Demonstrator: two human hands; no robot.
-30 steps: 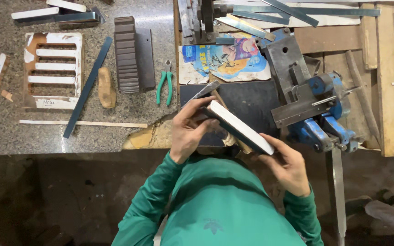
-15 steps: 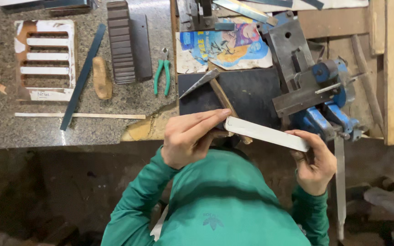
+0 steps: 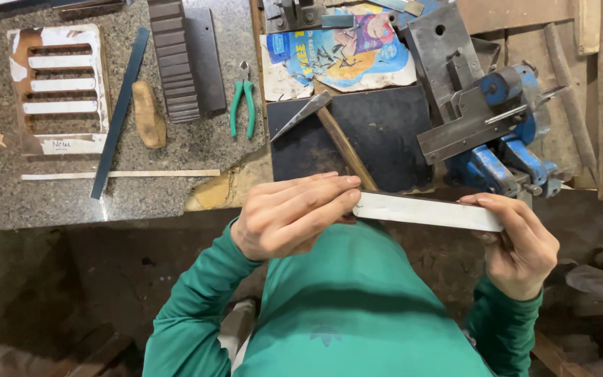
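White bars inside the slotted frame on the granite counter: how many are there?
3. They lie stacked in parallel inside the slotted frame: top bar, middle bar, bottom bar. None looks hidden.

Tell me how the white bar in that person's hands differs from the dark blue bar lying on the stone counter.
The white bar is held off the bench, nearly level, by the left hand and right hand; the dark blue bar lies untouched on the counter, steeply slanted. The blue one looks narrower. Both are long, straight and flat.

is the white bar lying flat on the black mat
No, the white bar is held up between the left hand and the right hand, in front of the black mat.
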